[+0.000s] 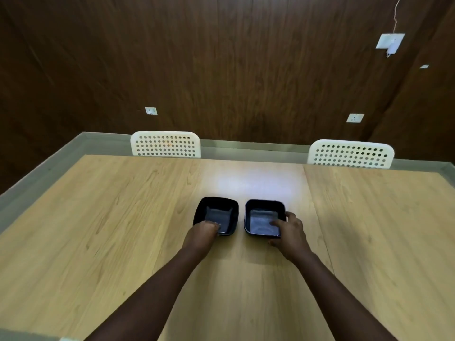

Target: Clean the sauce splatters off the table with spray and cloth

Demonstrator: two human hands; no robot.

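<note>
- A light wooden table [98, 230] fills the lower half of the frame; sauce splatters cannot be made out on it, and neither a spray bottle nor a cloth is seen in this view.
- A white perforated chair back [165, 144] is seen at the far edge of the table, left of centre, with a wall socket [151, 111] above it on the dark wood-panelled wall [221, 70].
- The left hand [203, 231] is placed on the near left corner of the left black square bowl [219, 212], just left of centre; its fingers are curled over the rim and the bowl is gripped.
- The right black square bowl [263, 217] sits just beside the first, with a narrow strip of table between them.
- The right hand [288, 230] is wrapped around the near right corner of that bowl, thumb inside and fingers outside, so the bowl is held.
- A second white chair back [350, 153] stands at the far edge on the right.
- A white wall plate with a plugged-in adapter [390, 44] and a thin cable is seen at the upper right.
</note>
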